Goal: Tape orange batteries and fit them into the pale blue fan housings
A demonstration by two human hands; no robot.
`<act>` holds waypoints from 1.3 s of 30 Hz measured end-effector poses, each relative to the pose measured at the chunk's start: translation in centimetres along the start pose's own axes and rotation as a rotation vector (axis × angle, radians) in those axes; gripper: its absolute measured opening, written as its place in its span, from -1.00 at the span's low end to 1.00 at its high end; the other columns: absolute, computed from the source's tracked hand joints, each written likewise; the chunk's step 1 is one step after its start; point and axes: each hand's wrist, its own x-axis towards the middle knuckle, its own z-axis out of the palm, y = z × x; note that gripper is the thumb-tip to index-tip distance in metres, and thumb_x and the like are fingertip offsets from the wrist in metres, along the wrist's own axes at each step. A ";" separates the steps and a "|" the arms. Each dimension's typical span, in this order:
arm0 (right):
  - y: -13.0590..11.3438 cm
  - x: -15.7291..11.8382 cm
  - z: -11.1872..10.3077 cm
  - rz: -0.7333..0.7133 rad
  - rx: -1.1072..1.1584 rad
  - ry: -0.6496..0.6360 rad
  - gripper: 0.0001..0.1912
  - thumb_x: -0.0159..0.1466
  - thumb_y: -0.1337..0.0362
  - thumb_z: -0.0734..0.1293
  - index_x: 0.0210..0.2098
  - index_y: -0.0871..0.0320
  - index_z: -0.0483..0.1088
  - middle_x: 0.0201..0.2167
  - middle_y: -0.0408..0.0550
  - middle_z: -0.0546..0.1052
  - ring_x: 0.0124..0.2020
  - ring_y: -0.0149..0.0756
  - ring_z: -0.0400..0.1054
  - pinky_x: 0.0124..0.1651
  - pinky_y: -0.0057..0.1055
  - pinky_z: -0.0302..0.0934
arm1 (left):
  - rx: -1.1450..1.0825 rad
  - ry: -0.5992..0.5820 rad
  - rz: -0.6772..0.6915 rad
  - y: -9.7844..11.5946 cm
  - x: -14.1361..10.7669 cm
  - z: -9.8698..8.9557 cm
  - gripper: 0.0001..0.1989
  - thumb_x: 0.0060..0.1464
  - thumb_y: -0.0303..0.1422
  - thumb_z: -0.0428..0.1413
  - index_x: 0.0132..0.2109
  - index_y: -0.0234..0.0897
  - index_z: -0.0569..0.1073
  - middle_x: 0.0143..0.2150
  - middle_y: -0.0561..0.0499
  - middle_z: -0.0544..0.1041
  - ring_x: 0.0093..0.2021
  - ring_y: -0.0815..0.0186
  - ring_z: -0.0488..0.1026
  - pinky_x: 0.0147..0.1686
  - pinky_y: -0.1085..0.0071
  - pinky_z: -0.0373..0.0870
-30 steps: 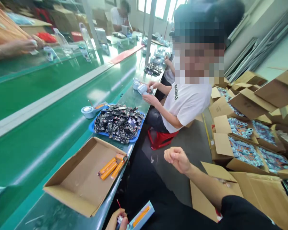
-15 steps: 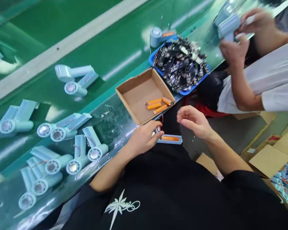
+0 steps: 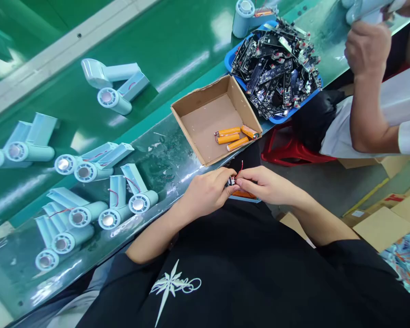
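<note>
Over my lap, my left hand (image 3: 210,191) is closed around a light-blue handheld fan housing (image 3: 253,200), most of it covered by my fingers. An orange battery (image 3: 241,194) lies in the housing's open handle. Between my fingertips shows a small dark part with a white connector (image 3: 231,181); its full shape is hidden. My right hand (image 3: 264,184) meets the left there, thumb and forefinger pinched on a thin red wire (image 3: 241,168) whose end sticks up.
Ahead stands a cardboard box (image 3: 205,116) with several orange batteries (image 3: 228,138). Beside it, a blue tray (image 3: 276,120) is heaped with circuit boards (image 3: 273,68). Several light-blue fan housings (image 3: 85,214) lie on the green bench to the left. A co-worker's hand (image 3: 367,48) is at upper right.
My right hand has moved left from open air to my left hand, and its fingers have closed on the wire. The view has shifted slightly.
</note>
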 end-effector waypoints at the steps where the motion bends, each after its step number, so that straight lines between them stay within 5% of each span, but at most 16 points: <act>1: 0.2 -0.1 0.4 0.028 0.067 -0.006 -0.62 0.52 0.10 0.21 -0.37 0.16 0.35 -0.47 -0.21 0.35 -0.44 -0.42 0.17 -0.36 -0.44 0.05 | -0.007 0.003 -0.004 0.0 -0.1 0.0 -0.69 0.49 -0.14 -0.08 0.09 -0.24 0.39 -0.01 -0.08 0.62 -0.06 0.18 0.60 -0.21 0.32 0.44; 7: 0.6 -0.7 3.3 0.142 0.556 0.027 -0.47 0.40 -0.18 0.32 -0.42 0.15 0.31 -0.55 -0.26 0.21 -0.51 -0.45 0.01 -0.45 -0.44 -0.03 | -0.042 -0.010 -0.027 0.9 -1.3 0.6 -0.69 0.50 -0.14 -0.13 0.01 -0.24 0.39 -0.10 -0.04 0.61 -0.14 0.19 0.59 -0.24 0.32 0.42; 12: 1.3 -2.2 5.5 0.155 0.549 0.026 -0.36 0.34 -0.15 0.41 -0.61 0.14 0.17 -0.65 -0.28 0.10 -0.58 -0.51 -0.10 -0.52 -0.42 -0.19 | -0.046 -0.079 -0.090 2.3 -3.7 2.5 -0.61 0.51 -0.10 -0.21 -0.01 -0.24 0.39 -0.14 -0.06 0.60 -0.21 0.20 0.58 -0.36 0.35 0.35; 17: 2.8 -5.2 7.5 0.082 0.550 0.067 -0.29 0.31 0.02 0.49 -0.66 0.08 -0.05 -0.70 -0.32 -0.01 -0.63 -0.53 -0.16 -0.53 -0.40 -0.23 | -0.246 -0.147 -0.302 1.8 -6.9 4.2 -0.65 0.51 -0.13 -0.20 -0.05 -0.20 0.39 -0.17 0.00 0.62 -0.26 0.26 0.60 -0.26 0.35 0.44; 23: 4.1 -6.6 8.8 0.065 0.583 0.235 -0.51 0.32 0.03 0.48 -0.50 0.09 0.17 -0.58 -0.29 0.12 -0.56 -0.44 0.01 -0.49 -0.43 -0.03 | -0.249 -0.057 -0.184 1.0 -8.0 4.4 -0.63 0.51 -0.09 -0.18 0.03 -0.22 0.39 -0.05 -0.07 0.64 -0.11 0.24 0.64 -0.20 0.36 0.52; 26: 4.8 -6.4 8.1 0.026 0.555 0.356 -0.74 0.36 0.07 0.47 -0.21 0.11 0.43 -0.39 -0.14 0.39 -0.37 -0.32 0.29 -0.31 -0.39 0.23 | -0.221 0.025 -0.134 0.7 -7.4 3.8 -0.64 0.51 -0.14 -0.17 0.13 -0.23 0.37 0.07 -0.13 0.63 0.02 0.23 0.63 -0.09 0.34 0.57; 29: 5.6 -6.5 6.8 -0.007 0.449 0.457 -0.75 0.38 0.12 0.46 -0.01 0.06 0.49 -0.19 -0.04 0.52 -0.16 -0.23 0.42 -0.09 -0.32 0.34 | -0.187 0.120 -0.065 0.3 -6.5 2.7 -0.67 0.51 -0.18 -0.15 0.19 -0.23 0.33 0.19 -0.20 0.57 0.10 0.23 0.61 -0.12 0.37 0.59; 34: 5.3 -5.9 5.9 -0.177 0.243 0.372 -0.81 0.45 0.18 0.38 -0.01 0.03 0.59 -0.04 0.05 0.57 0.00 -0.11 0.47 0.07 -0.16 0.39 | -0.031 0.268 0.026 0.2 -4.8 1.1 -0.68 0.48 -0.14 -0.08 0.15 -0.24 0.36 0.16 -0.24 0.56 0.04 0.20 0.62 -0.17 0.35 0.61; 39: 2.8 -2.8 7.4 -0.311 0.526 0.749 -0.63 0.56 0.10 0.20 -0.22 0.05 0.57 -0.21 0.02 0.61 -0.08 -0.07 0.55 -0.01 -0.04 0.48 | -0.036 0.413 0.047 1.1 -4.1 1.6 -0.70 0.44 -0.08 0.00 0.02 -0.21 0.42 0.03 -0.16 0.63 0.00 0.22 0.63 -0.06 0.30 0.63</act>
